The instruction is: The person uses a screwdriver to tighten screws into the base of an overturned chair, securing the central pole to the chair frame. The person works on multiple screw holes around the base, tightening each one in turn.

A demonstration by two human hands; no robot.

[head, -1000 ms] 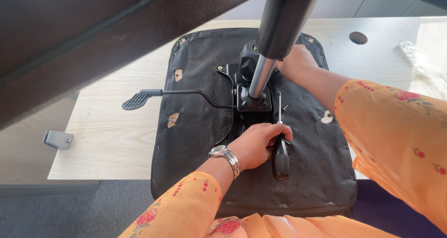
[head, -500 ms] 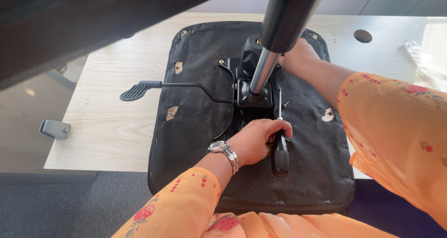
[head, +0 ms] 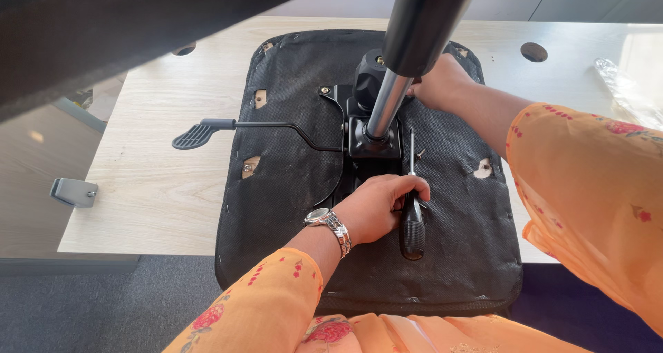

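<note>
Head view: a black-handled screwdriver [head: 412, 204] is being gripped by the closed left hand [head: 378, 207], its shaft pointing away toward the mechanism plate [head: 369, 142] on the upturned seat [head: 290, 187], while the right hand [head: 442, 84] is being closed around the gas cylinder [head: 390, 97] base farther off.

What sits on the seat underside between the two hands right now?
In the head view, between the left hand holding the screwdriver and the right hand lies the black seat mechanism plate with the gas-lift column rising from it.

the black column [head: 423, 22] runs off the top edge, hiding the right hand's fingers [head: 418, 89].
</note>
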